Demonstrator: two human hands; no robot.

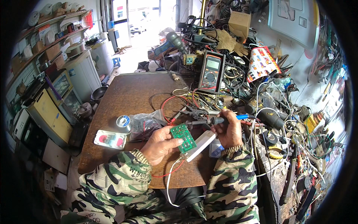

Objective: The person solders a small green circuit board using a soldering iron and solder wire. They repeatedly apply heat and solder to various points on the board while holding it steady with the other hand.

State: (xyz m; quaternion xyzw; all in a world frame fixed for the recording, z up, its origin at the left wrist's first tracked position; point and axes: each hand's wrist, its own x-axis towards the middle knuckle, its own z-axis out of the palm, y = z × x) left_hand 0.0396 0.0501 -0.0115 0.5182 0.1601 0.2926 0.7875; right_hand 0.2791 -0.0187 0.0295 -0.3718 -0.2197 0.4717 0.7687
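My left hand [161, 145] grips a green circuit board [184, 138] by its edge, thumb on its face, above the table. Solder joints show on the upward side. In my right hand [230, 131] is a soldering iron [207, 121] with a blue end. Its metal tip points left, close to the board's upper edge; whether they touch I cannot tell. Under the board lies a long white plastic housing [202, 145], reaching towards my right hand. A white cable [170, 179] and a thin red wire run down from the board's lower end.
A solder spool [123, 120], a clear plastic bag [146, 124] and a small white tin [110, 139] lie left on the brown table [130, 87]. A multimeter [212, 71] leans at the back. Tangled cables and tools crowd the right side.
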